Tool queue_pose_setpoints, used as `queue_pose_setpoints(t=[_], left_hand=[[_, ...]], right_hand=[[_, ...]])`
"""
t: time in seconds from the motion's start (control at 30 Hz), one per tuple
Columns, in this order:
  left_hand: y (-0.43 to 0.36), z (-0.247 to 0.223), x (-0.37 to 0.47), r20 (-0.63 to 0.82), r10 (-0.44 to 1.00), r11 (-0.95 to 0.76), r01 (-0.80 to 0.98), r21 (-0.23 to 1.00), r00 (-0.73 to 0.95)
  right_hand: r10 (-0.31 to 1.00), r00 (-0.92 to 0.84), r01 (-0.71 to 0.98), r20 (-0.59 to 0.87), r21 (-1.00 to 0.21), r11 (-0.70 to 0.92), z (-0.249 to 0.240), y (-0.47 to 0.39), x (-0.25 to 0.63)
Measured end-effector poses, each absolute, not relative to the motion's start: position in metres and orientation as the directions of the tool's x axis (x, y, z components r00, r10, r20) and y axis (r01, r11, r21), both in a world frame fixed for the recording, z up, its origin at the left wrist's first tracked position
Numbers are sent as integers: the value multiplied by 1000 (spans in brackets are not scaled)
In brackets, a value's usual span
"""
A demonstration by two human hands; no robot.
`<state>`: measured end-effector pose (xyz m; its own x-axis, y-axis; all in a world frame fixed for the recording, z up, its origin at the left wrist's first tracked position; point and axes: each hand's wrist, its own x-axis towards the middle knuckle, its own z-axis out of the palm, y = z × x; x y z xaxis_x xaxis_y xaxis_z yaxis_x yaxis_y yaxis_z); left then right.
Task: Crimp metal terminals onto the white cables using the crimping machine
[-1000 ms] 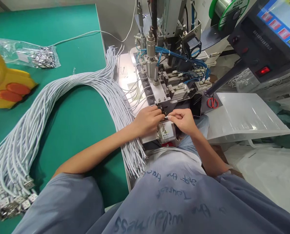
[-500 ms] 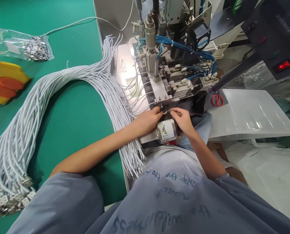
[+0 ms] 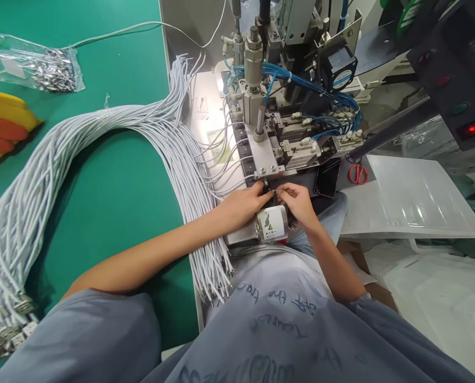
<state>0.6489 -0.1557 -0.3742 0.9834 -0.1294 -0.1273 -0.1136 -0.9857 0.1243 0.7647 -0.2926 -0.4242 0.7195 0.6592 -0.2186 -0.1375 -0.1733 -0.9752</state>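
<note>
In front of the bench machine (image 3: 257, 106), my two hands meet at its near edge. My right hand (image 3: 299, 203) is closed in a pinch on a small metal piece (image 3: 275, 192), too tiny to name exactly. My left hand (image 3: 247, 205) lies across the loose cable ends; its fingers are bent together against the black fixture, and what they grip is hidden. Several white cables (image 3: 237, 183) run into the fixture beside that hand. Just below my fingers sits a small labelled container (image 3: 272, 224) with metal bits along its left side.
A thick bundle of white cables (image 3: 101, 121) curves over the green mat (image 3: 121, 175). Left of it lie a bag of metal parts (image 3: 53, 69) and a yellow-orange object (image 3: 6, 127). Right are a phone (image 3: 327, 177), red scissors (image 3: 358, 174) and a translucent plastic sheet (image 3: 416, 191).
The view has shifted slightly. My fingertips have come closer together at the fixture, and the pale wire end visible between them before is now covered. Both hands stay at the same spot.
</note>
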Motion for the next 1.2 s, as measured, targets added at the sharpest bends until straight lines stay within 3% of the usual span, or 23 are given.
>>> queue_pose_setpoints(t=[0.23,0.4,0.73,0.9,1.1,1.2], left_hand=[[-155,-374,650,-126,-134,-983,-115,143,983],[-154,-373,650,-140,-121,-987,-104,125,983],[-159,-369,651,-138,-191,-982,-188,33,972],[-158,-373,650,-100,-177,-984,-175,28,979],[-155,-364,644,-92,-94,-995,-95,-4,991],[-154,-356,640,-138,-26,-999,-28,-17,990]], right_hand=[[669,707,-102,-229,-969,-225,-417,-293,768],[675,660,-190,-330,-942,-275,-415,-290,771],[637,702,-256,-319,-947,-192,-420,-289,765],[694,618,-306,-370,-926,-221,-423,-288,768],[788,562,-132,-252,-968,-215,-430,-285,770],[751,639,13,-167,-974,-227,-431,-288,771]])
